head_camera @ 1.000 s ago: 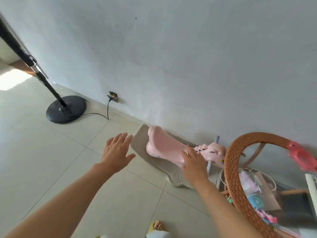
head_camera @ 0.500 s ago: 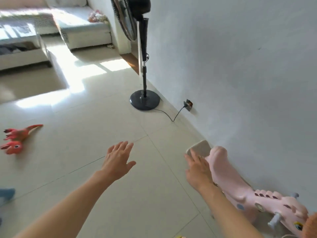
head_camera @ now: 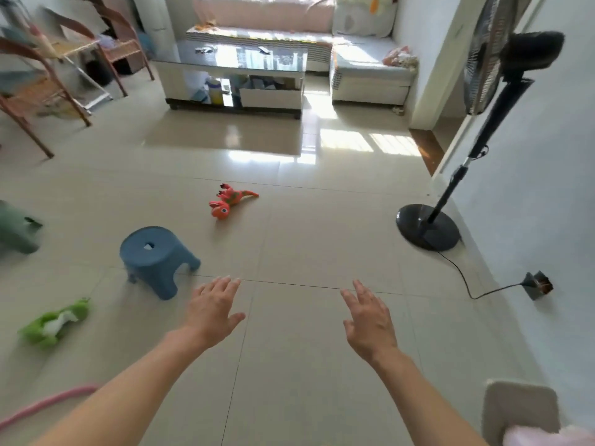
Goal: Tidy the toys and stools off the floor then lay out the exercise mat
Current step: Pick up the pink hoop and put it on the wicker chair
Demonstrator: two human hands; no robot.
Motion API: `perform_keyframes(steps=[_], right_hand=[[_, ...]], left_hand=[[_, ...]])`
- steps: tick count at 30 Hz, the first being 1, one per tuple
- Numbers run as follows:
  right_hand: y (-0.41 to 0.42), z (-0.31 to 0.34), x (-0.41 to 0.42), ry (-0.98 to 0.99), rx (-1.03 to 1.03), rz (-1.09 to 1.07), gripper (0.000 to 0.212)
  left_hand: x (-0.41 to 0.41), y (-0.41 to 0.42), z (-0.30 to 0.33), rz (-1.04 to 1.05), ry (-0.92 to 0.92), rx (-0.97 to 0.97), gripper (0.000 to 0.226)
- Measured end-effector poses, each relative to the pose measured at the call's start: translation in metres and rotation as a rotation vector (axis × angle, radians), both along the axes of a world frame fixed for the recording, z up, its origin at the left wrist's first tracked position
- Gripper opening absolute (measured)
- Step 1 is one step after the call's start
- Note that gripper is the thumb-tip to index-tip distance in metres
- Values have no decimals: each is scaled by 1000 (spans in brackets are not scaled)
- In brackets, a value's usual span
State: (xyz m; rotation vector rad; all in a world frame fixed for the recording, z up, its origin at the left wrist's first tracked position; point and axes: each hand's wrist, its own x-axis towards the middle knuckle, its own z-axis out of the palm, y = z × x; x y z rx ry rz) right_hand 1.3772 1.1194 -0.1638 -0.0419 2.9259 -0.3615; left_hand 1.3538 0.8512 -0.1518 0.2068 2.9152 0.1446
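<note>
A blue plastic stool stands on the tiled floor, just left of and beyond my left hand. An orange toy dinosaur lies farther out in the middle of the floor. A green plush toy lies at the left, and a green stool shows at the left edge. My right hand hovers over bare tiles. Both hands are empty, with fingers spread. The pink ride-on toy on its grey base sits by the wall at the bottom right corner.
A black standing fan stands by the right wall, its cord running to a wall socket. A glass coffee table and sofa are at the back, wooden chairs at the back left. A pink hoop lies bottom left.
The view has swung left from the wall to the open room. My right hand has come off the pink ride-on toy, and both hands now hover empty over the floor.
</note>
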Motion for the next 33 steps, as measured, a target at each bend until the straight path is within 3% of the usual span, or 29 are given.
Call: perform_keyframes(steps=[12,22,33], right_hand=[[-69,5,-53,18,-19,532,60],[-133,-9,-23,-55,-17,906,61],[-222,-18,9,-74,61,1086,58]], left_hand=[[88,-47,-1,543,-25,-45,71],[201,-44,-15,937,-116,-17,73],[252,-112,-22,1071,-72,57,70]])
